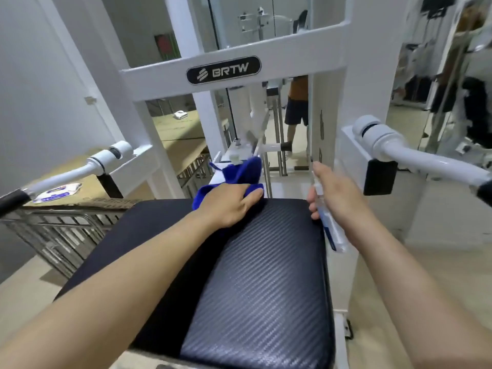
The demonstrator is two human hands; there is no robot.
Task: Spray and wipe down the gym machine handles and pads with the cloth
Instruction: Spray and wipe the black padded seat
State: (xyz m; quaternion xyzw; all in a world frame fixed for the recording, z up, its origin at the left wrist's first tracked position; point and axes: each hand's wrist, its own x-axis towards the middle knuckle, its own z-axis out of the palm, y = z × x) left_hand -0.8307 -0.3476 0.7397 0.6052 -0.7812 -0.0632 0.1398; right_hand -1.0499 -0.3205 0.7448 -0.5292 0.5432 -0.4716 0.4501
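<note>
A dark textured seat pad (pixel 253 288) of a white gym machine fills the lower middle. My left hand (pixel 229 203) presses a blue cloth (pixel 245 173) onto the pad's far edge, fingers lying over the cloth. My right hand (pixel 338 193) grips a clear spray bottle (pixel 331 230) just off the pad's right edge, nozzle end pointing away from me. White handle arms reach out on the left (pixel 80 171) and on the right (pixel 426 161), each ending in a black grip.
The white machine frame (pixel 223 73) stands right behind the pad. A pack of wipes (pixel 57 193) lies on cardboard at the left above a metal rack (pixel 66 235). A mirror behind reflects a person's legs (pixel 295 113). Other gym equipment (pixel 452 75) stands at the right.
</note>
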